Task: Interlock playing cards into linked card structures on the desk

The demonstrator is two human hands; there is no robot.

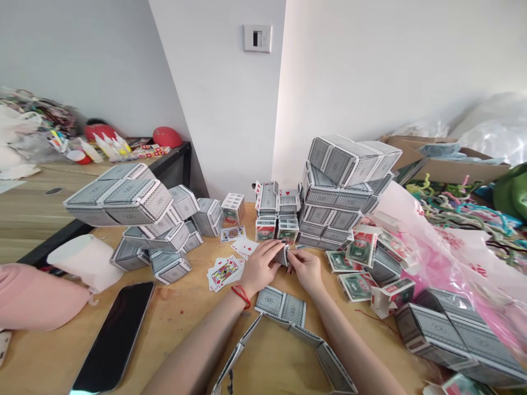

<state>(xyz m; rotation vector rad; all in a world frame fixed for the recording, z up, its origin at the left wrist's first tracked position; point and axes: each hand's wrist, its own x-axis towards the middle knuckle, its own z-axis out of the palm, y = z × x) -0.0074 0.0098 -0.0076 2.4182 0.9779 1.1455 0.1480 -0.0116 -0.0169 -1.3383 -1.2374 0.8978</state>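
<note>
My left hand [262, 263], with a red string at its wrist, is closed on a grey-backed playing card [282, 255]. My right hand [304, 267] pinches the same card from its right edge. Fingers hide much of it, so I cannot tell whether it is one card or several. Below the hands, two joined cards [281, 306] lie face down, touching a low open frame of cards [284, 325] on the table. Left of my left hand are loose face-up cards [225, 271]. Just beyond the hands stand card packs [265, 230] with cards on top.
Folded-card blocks are stacked on the left [132, 200] and right [329, 219]. Green-and-red card boxes [362, 245] lie to the right, beside pink plastic [448, 280]. A black phone [115, 334] and a pink cap [37, 296] are on the left.
</note>
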